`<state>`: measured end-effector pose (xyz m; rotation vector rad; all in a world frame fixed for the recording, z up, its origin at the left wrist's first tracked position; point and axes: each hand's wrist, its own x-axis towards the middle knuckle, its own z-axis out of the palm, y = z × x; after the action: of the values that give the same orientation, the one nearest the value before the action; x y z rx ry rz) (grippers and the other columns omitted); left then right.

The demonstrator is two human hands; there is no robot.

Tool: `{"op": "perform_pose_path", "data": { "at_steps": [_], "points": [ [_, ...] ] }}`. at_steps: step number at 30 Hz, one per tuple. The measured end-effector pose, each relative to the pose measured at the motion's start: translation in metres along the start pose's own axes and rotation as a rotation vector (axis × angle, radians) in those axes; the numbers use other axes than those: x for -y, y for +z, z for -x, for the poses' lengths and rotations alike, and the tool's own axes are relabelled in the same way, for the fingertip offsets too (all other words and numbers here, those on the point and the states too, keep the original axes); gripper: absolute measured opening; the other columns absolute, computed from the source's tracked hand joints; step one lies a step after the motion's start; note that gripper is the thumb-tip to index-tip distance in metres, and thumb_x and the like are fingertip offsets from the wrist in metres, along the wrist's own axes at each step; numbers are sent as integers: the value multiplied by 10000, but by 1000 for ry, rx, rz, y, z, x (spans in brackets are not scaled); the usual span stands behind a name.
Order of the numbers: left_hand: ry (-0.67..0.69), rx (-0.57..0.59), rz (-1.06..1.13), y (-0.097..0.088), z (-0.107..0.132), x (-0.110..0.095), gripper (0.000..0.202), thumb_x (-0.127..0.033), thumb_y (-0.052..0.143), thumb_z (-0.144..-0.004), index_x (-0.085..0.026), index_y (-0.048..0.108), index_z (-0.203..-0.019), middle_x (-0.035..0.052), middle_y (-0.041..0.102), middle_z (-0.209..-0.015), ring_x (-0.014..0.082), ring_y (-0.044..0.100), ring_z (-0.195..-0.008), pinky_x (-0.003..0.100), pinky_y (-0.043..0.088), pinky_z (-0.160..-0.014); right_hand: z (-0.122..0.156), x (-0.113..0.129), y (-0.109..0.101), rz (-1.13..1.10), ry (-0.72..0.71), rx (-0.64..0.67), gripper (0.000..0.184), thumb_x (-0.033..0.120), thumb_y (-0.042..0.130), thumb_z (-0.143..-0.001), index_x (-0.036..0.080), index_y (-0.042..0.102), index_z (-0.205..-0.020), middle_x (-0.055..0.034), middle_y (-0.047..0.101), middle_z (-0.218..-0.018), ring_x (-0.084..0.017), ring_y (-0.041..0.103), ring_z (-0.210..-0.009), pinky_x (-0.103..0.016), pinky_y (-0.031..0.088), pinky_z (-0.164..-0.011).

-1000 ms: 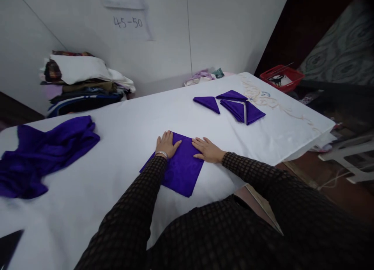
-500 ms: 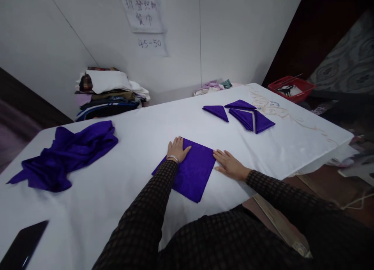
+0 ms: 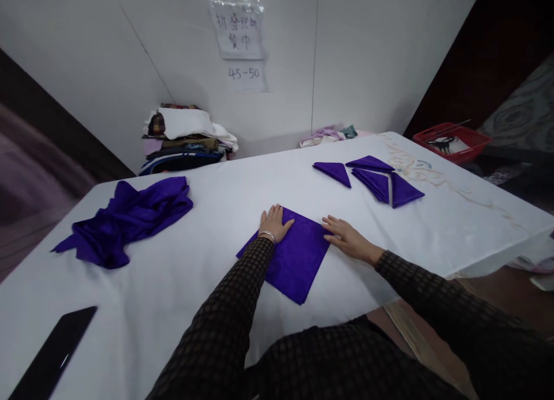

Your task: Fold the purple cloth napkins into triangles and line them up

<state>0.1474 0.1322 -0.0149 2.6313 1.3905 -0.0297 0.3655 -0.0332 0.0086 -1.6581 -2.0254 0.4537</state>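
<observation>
The left hand (image 3: 276, 222) lies flat on the far corner of a purple napkin (image 3: 294, 264), fingers stretched out and slightly spread, gripping nothing. The right hand (image 3: 346, 238) is just as flat, its palm on the white tablecloth (image 3: 208, 273) and only its fingertips reaching the napkin's right-hand corner. The napkin lies as a smooth square turned like a diamond, directly under and behind the left fingers, its near point close to the table edge by the person's body. Beyond the right fingers and apart from them, four folded triangles (image 3: 372, 178) of the same purple sit close together. That looks like finished work, while the square under the hands seems only partway to that shape. Well off to the side of the left fingers lies a rumpled heap of purple cloth (image 3: 130, 218), apparently several pieces not yet folded, so more seems left than done. The cloth around both hands is bare, with free room ahead of the fingertips up to the triangles and wide room to the left. A dark flat slab (image 3: 52, 356) lies at the near left corner, well away, and the right table edge drops off past the triangles towards a red basket (image 3: 452, 141).
</observation>
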Motion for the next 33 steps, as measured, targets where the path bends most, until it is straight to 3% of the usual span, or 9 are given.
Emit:
{"op": "perform_pose_path", "data": {
  "at_steps": [2,7,12,19,33],
  "points": [
    [-1,-5,-8,0,0,0,769,-637,162,-882,-144,237,-1468,68,180,-1555,236,112,-1434,474,111,-1158,-32,6,6,-22,-9,-53,348,357,481,-910,241,623,-1207,-68,545,-1338,-250,393,-1315,-444,320,-1068],
    [6,-27,-5,2,1,2,738,-611,172,-891,-149,255,-1460,69,198,-1551,225,131,-1430,470,113,-1157,-118,23,39,34,225,-82,206,261,522,-876,223,710,-951,-53,628,-1207,-204,492,-1210,-331,353,-1021],
    [9,-31,7,3,1,2,720,-573,201,-896,-128,251,-1459,70,199,-1550,218,133,-1429,474,113,-1157,-161,29,66,76,324,-128,176,250,532,-865,186,682,-798,-100,647,-1073,-247,482,-1164,-393,327,-995],
    [6,-24,4,2,2,0,702,-568,223,-895,-148,260,-1457,71,206,-1549,217,137,-1429,466,110,-1158,-154,21,77,94,349,-174,120,168,514,-857,174,630,-825,-107,571,-1225,-243,389,-1252,-425,254,-1039],
    [7,-21,7,6,-1,3,754,-639,173,-881,-174,231,-1471,55,183,-1556,232,110,-1434,465,98,-1158,-102,3,60,32,391,-195,96,166,518,-834,188,610,-819,-106,490,-1373,-268,340,-1328,-497,213,-1074]
  ]
}}
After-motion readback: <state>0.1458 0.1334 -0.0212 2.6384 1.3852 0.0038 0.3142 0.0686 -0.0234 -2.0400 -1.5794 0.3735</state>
